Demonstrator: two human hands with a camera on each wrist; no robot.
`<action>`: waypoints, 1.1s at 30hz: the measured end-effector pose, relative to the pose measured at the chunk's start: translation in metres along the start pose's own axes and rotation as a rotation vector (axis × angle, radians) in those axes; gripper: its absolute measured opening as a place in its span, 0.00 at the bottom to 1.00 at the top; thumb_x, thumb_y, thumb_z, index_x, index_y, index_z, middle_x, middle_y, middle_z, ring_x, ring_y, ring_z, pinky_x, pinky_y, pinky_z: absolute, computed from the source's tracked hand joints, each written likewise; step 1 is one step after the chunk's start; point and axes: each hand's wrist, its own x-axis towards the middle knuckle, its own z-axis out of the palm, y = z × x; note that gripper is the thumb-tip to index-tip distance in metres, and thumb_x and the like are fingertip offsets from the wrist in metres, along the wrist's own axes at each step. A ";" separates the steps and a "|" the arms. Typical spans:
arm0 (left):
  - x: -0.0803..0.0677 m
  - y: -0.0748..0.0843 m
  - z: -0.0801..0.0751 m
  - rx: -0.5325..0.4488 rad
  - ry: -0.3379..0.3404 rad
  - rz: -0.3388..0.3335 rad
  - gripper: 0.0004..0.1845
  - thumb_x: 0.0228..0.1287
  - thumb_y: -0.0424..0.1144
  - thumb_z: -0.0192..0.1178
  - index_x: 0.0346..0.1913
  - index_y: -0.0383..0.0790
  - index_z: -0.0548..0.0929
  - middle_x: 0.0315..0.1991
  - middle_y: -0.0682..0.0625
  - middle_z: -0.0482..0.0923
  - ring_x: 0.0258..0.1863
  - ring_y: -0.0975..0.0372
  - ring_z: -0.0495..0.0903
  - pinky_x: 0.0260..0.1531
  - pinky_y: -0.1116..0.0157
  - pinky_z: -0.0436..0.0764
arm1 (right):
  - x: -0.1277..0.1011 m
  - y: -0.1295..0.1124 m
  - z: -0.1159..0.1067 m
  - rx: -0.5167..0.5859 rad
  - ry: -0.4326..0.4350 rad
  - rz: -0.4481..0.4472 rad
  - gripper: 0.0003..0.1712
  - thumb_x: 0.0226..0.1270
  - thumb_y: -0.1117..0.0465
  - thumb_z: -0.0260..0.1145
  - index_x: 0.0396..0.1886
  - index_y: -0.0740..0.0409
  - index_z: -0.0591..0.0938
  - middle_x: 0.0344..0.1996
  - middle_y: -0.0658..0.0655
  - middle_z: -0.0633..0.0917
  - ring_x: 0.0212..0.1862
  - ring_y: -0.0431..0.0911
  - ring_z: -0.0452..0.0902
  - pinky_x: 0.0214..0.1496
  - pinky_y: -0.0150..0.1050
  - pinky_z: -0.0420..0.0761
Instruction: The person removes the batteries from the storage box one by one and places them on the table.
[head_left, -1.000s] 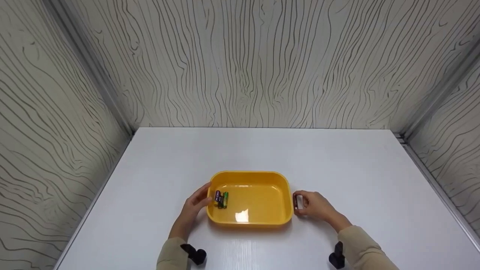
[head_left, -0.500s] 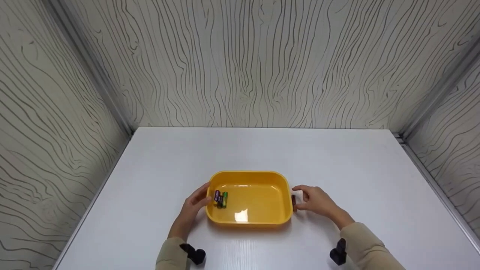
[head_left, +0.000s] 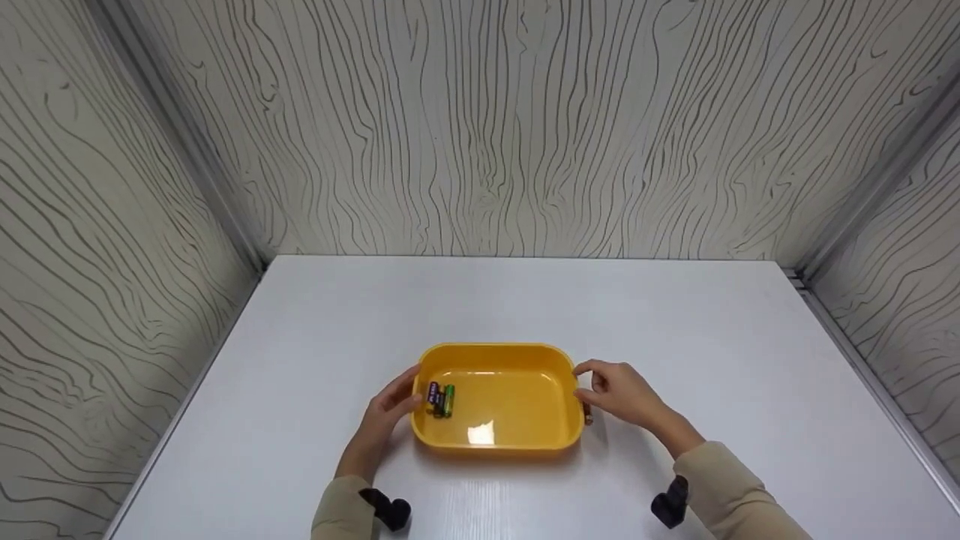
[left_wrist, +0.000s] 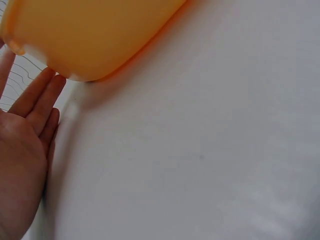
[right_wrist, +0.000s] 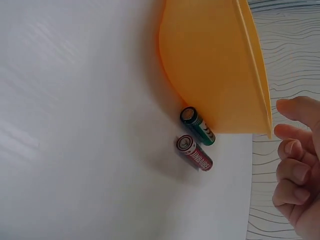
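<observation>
**Bare right hand (head_left: pixel 619 390) parted from the red cylindrical battery (right_wrist: pixel 195 153)**

A second ago the right thumb and a finger held that battery beside the glossy yellow, round-cornered, plastic-looking tray (head_left: pixel 517 409); now they stand apart at the rim on that side, the hand released and holding nothing; whether a fingertip touches the rim, I cannot tell. The tray sits between the two hands on the white tabletop (head_left: pixel 675 315), hardly shifted; the bare left hand (head_left: pixel 384 411) keeps grasping its other end, thumb over the rim, fingers along the outer wall.

The red battery lies outside the tray, below the right hand; a green-and-black cylindrical battery (right_wrist: pixel 198 126) lies between it and the tray wall, visible only from the right wrist; from the head, just a reddish end shows past the rim. Inside, near the left thumb, a bright green cylindrical battery (head_left: pixel 449 401) lies beside darker ones, their number hard to make out; the left wrist view cuts off that hand and much of the tray.
</observation>
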 end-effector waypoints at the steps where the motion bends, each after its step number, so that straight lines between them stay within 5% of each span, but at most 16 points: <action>1: 0.000 0.000 0.000 -0.001 -0.002 0.004 0.33 0.63 0.50 0.62 0.70 0.53 0.67 0.74 0.50 0.62 0.77 0.52 0.56 0.77 0.45 0.49 | 0.001 -0.002 0.001 0.002 -0.003 -0.006 0.18 0.63 0.56 0.67 0.49 0.61 0.81 0.19 0.47 0.73 0.21 0.33 0.62 0.23 0.25 0.64; 33: -0.002 0.000 0.000 0.005 0.003 0.001 0.33 0.62 0.53 0.62 0.70 0.57 0.68 0.74 0.51 0.63 0.76 0.53 0.57 0.77 0.44 0.50 | 0.032 -0.067 0.067 0.068 -0.145 -0.085 0.20 0.63 0.53 0.67 0.49 0.61 0.82 0.19 0.44 0.70 0.22 0.34 0.62 0.24 0.24 0.64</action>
